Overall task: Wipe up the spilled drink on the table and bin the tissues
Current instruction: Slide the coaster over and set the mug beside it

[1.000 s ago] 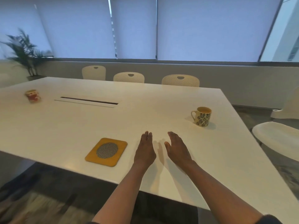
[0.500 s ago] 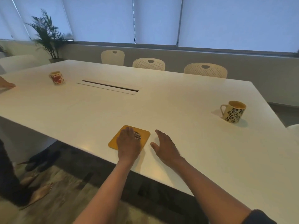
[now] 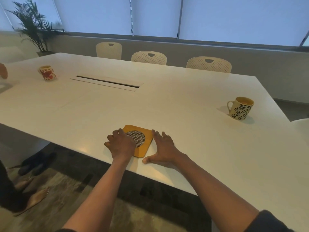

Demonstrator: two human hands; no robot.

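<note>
A square yellow coaster (image 3: 145,149) with a round mesh centre lies near the front edge of the white table (image 3: 184,104). My left hand (image 3: 121,144) rests on its left part, fingers curled over its far left corner. My right hand (image 3: 164,150) lies flat on the table, fingers spread, touching the coaster's right edge. No spill, tissue or bin shows in this view.
A leaf-patterned mug (image 3: 240,110) stands at the right, a heart-patterned mug (image 3: 47,73) at the far left. A cable slot (image 3: 107,83) runs across the table's middle. Chairs (image 3: 148,57) line the far side. Another person's hand (image 3: 3,71) and bare feet (image 3: 33,196) are at left.
The view has swung left and closer. My left hand went from bare table onto the coaster and curled over it; my right hand moved to the coaster's right edge.
</note>
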